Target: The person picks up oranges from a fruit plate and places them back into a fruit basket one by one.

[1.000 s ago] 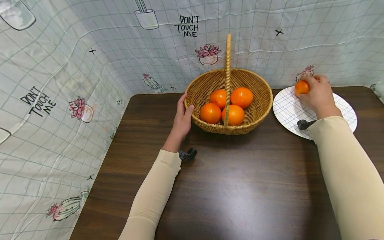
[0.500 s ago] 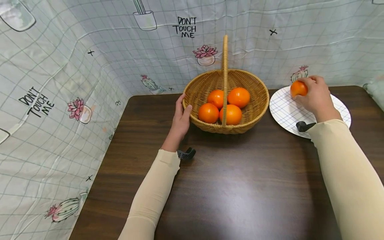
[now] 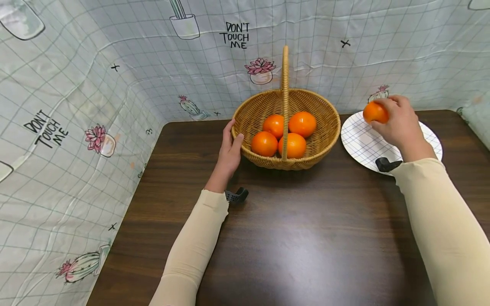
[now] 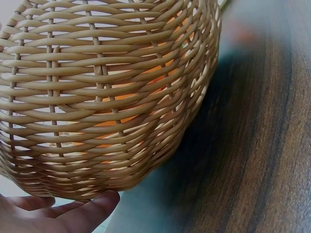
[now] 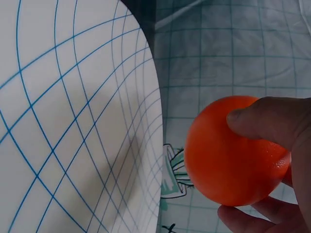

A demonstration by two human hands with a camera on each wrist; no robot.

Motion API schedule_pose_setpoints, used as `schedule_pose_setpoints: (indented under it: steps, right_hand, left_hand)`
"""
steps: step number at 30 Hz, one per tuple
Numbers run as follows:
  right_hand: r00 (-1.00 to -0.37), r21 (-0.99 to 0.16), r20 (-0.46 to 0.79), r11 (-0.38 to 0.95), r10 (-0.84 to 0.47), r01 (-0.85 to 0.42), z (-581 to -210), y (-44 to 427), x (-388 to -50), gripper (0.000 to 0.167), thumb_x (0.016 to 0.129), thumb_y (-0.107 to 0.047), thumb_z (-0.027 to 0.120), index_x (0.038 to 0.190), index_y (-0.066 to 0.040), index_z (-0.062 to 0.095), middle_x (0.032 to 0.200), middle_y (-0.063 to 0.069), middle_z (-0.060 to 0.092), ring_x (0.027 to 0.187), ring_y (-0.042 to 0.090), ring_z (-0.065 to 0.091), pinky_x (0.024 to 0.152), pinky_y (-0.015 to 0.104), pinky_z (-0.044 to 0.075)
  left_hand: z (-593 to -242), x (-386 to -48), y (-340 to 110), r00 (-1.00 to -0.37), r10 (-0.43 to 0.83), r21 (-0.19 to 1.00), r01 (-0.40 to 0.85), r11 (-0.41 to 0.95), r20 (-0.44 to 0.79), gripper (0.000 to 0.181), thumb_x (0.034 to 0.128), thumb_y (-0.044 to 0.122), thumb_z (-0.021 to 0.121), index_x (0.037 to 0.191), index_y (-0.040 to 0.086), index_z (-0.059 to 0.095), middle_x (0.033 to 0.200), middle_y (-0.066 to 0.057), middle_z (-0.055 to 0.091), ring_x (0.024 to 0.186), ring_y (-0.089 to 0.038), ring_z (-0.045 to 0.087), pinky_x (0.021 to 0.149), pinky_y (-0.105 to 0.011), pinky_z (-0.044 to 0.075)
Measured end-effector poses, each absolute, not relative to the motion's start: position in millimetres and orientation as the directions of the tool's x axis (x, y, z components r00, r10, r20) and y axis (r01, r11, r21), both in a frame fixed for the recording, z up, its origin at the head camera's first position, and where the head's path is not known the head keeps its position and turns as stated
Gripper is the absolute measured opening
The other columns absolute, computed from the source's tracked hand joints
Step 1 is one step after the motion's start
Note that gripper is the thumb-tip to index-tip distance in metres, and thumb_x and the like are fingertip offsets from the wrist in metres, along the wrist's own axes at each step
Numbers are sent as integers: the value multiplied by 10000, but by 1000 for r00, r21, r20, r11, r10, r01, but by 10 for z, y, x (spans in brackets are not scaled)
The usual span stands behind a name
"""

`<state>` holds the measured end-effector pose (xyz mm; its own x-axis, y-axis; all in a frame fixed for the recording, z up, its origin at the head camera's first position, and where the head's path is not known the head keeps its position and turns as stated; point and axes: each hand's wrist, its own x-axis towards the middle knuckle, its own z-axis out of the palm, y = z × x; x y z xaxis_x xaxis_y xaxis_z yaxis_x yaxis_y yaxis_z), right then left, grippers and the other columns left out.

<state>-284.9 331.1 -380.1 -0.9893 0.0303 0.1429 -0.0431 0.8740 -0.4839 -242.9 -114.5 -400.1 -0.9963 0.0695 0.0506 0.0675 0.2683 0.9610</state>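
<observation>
My right hand (image 3: pixel 402 123) holds an orange (image 3: pixel 375 112) above the white plate (image 3: pixel 357 146), which has a blue line pattern. In the right wrist view, the thumb (image 5: pixel 265 119) lies across the orange (image 5: pixel 228 155) and fingers support its other side, clear of the plate's rim (image 5: pixel 150 73). My left hand (image 3: pixel 229 153) rests against the left side of the wicker basket (image 3: pixel 325 140), thumb and fingers spread along its rim. Several oranges (image 3: pixel 264 143) lie inside the basket. Its woven wall (image 4: pixel 97 97) fills much of the left wrist view, with my left hand (image 4: pixel 58 216) touching its edge.
The basket's tall handle (image 3: pixel 285 72) arches over the oranges. Basket and plate stand at the back of a dark wooden table (image 3: pixel 283 229). A patterned cloth (image 3: pixel 130 59) hangs behind and to the left.
My right hand has moved slightly left with the orange, staying above the plate. The view has shifted a little; my left hand stays at the basket's side.
</observation>
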Motion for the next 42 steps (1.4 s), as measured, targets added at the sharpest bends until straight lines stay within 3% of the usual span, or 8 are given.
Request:
schedule_pose_setpoints:
  steps: [8,16,20,27,33,37,42]
  right_hand:
    - [-973,-481,230,870,0,-114,-3712,3219,-2734,621,872,-186,656,1450,-121,436,1501,252,294,1280,553,337,1005,705,293]
    - [-950,-475,310,858,-48,-198,-3570,3079,-2604,595,858,-190,680,1416,-129,485,1476,214,362,1309,481,360,995,689,317]
    - [-927,-463,366,849,-77,-253,-3513,3010,-2544,586,842,-181,702,1394,-130,512,1470,200,396,1321,458,378,1012,672,322]
    - [-905,-456,414,838,-98,-300,-3423,2896,-2458,590,812,-164,735,1369,-134,541,1449,207,432,1313,460,406,1020,661,335]
    - [-898,-448,425,833,-119,-323,-3358,2799,-2387,598,816,-155,743,1377,-142,537,1446,200,437,1320,448,408,998,667,360]
    - [-885,-445,446,825,-134,-350,-3314,2739,-2347,602,809,-146,754,1373,-139,543,1433,196,449,1299,447,424,982,656,382]
    - [-875,-436,459,820,-151,-370,-3268,2658,-2302,610,802,-139,762,1371,-126,543,1427,186,459,1249,451,455,952,639,410]
  left_hand:
    - [-3949,-2407,-1147,-996,83,961,46,272,24,554,1048,345,387,1544,327,142,1621,10,150,1446,-237,295,1173,-436,276]
    - [-3617,-2187,-1086,-995,97,953,45,298,17,558,1058,266,371,1556,183,136,1618,-103,154,1443,-298,295,1165,-453,288]
    - [-3608,-2178,-1086,-995,97,953,48,298,20,555,1058,261,370,1555,182,136,1616,-113,158,1439,-300,300,1165,-450,287]
    - [-3918,-2371,-1152,-995,95,958,58,280,32,551,1049,354,380,1543,334,137,1624,-10,148,1444,-246,296,1172,-438,277]
    - [-3971,-2384,-1157,-996,80,957,69,282,48,539,1037,415,385,1524,380,155,1616,20,168,1439,-224,307,1169,-430,285]
    - [-3977,-2386,-1151,-995,75,956,79,284,60,536,1037,408,390,1523,366,167,1609,1,188,1430,-237,323,1164,-439,293]
    - [-3717,-2232,-1109,-995,94,955,56,292,30,548,1055,314,374,1549,253,147,1618,-70,164,1438,-276,308,1168,-439,285]
